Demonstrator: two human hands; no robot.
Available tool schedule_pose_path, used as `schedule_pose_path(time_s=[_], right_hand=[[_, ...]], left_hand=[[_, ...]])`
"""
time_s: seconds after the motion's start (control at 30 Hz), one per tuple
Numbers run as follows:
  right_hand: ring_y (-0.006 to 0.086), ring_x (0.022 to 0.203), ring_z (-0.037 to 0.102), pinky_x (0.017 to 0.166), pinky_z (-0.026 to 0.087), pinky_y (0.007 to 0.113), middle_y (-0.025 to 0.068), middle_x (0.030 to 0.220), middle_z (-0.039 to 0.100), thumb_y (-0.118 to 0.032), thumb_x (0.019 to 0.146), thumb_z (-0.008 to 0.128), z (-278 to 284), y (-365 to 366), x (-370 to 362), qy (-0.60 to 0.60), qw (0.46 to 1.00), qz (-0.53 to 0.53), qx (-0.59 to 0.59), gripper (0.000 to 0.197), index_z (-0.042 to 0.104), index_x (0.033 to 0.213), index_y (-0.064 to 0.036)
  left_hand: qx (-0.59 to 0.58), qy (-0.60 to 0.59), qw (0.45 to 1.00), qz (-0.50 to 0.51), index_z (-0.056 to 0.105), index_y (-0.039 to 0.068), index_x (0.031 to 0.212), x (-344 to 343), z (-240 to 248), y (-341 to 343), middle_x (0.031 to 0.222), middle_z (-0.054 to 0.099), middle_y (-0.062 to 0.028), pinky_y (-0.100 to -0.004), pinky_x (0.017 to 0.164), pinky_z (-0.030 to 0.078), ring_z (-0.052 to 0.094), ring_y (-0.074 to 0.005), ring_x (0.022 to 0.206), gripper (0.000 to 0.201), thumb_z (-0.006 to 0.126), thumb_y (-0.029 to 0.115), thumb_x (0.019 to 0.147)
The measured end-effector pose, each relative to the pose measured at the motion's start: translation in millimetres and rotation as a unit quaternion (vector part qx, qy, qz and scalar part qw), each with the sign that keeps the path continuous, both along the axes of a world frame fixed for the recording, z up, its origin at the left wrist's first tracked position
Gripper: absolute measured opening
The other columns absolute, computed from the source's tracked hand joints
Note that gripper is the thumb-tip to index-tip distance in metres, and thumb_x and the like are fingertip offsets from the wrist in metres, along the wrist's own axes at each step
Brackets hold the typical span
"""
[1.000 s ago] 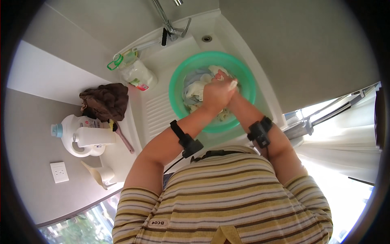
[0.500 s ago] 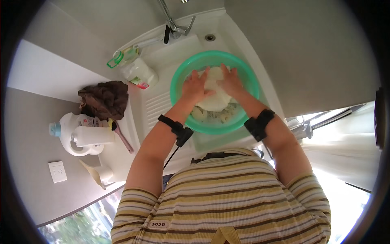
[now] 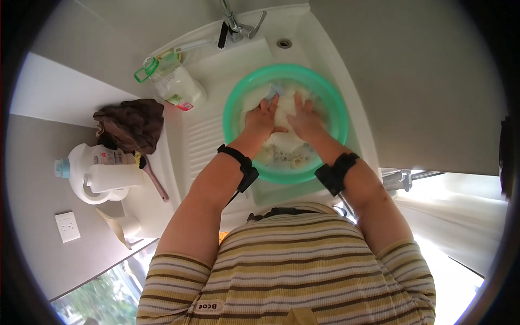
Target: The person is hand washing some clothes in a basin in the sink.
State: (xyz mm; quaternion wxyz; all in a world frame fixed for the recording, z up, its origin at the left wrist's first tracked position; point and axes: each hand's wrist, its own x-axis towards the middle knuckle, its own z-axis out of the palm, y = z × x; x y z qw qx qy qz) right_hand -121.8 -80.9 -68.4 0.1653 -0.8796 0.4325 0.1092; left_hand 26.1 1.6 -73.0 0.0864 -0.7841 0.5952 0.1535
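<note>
- My left hand [image 3: 261, 119] is resting palm down inside the green basin [image 3: 232, 135], its fingers spread and loose, gripping nothing that shows.
- My right hand [image 3: 306, 120] is resting beside it, just apart, in the same flattened posture; its fingers are spreading over the fabric without closing.
- The cream cloth [image 3: 287, 140] is lying under both palms, filling the gap between my hands and extending toward me.
- A light-blue piece of fabric [image 3: 277, 89] is showing at the fingertips of my left hand; whether they are touching it, I cannot tell.
- Suds [image 3: 281, 157] are floating in the basin, nearer to me than both hands.
- The basin is standing in the white sink [image 3: 352, 103], encircling both hands; the washboard ridges [image 3: 201, 149] are running to the left of my left hand.
- The drain [image 3: 284, 43] is lying beyond my hands, and the chrome faucet [image 3: 239, 30] is standing farther off, ahead of my left hand and slightly leftward.
- A clear bottle with a green handle [image 3: 179, 86] is standing left of my left hand and farther forward.
- A brown cloth [image 3: 132, 125] is lying well to the left of my left hand; a pink-handled brush [image 3: 156, 180] and a white jug [image 3: 82, 157] are resting nearer to me.
</note>
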Motion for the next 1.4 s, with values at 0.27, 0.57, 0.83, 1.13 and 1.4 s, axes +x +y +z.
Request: schedule_pose_path(time_s=[0.27,0.57,0.83,1.13,1.4], right_hand=[[0.0423,0.136,0.036,0.105,0.037,0.051,0.0251,0.154,0.022,-0.049,0.094,0.043,-13,-10,5,0.025,1.000,-0.011,0.012,0.076,0.013,0.154,-0.0115],[0.0361,0.143,0.025,0.116,0.019,0.048,0.0212,0.154,0.026,-0.041,0.085,0.057,-1,-7,-1,0.030,0.998,0.048,0.003,0.085,0.014,0.154,-0.0139],[0.0340,0.137,0.036,0.105,0.038,0.044,0.0195,0.149,0.036,-0.038,0.086,0.059,-25,-15,11,-0.032,0.999,0.036,0.019,0.069,0.035,0.146,-0.0133],[0.0266,0.094,0.065,0.083,0.050,0.036,0.0140,0.106,0.066,-0.027,0.072,0.076,-9,-31,7,-0.438,0.851,-0.268,0.108,0.052,0.062,0.116,-0.0023],[0.0209,0.088,0.064,0.078,0.050,0.033,0.0115,0.101,0.066,-0.019,0.076,0.067,64,-11,-1,-0.380,0.894,-0.072,0.225,0.039,0.064,0.108,0.0027]], left_hand=[[0.068,-0.004,0.998,-0.010,0.002,0.017,0.155,1,4,-16,0.147,0.031,-0.0156,-0.0457,0.099,0.045,0.040,-0.0342,0.133,0.122,0.059,0.081,0.068],[0.116,-0.044,0.991,-0.043,0.010,0.009,0.153,-6,14,-18,0.145,0.033,-0.0183,-0.0459,0.093,0.048,0.045,-0.0354,0.128,0.100,0.060,0.060,0.083],[-0.062,-0.013,0.998,0.009,0.033,0.003,0.138,12,-43,-12,0.122,0.058,-0.0191,-0.0451,0.083,0.052,0.062,-0.0335,0.106,0.067,0.064,0.033,0.087],[-0.195,0.316,0.921,0.117,0.041,0.000,0.140,21,-8,-7,0.134,0.053,-0.0199,-0.0413,0.099,0.046,0.058,-0.0343,0.116,0.085,0.074,0.045,0.076],[-0.159,0.444,0.871,0.137,0.048,0.001,0.136,45,-3,13,0.117,0.063,-0.0137,-0.0340,0.087,0.051,0.063,-0.0221,0.103,0.076,0.081,0.032,0.074]])
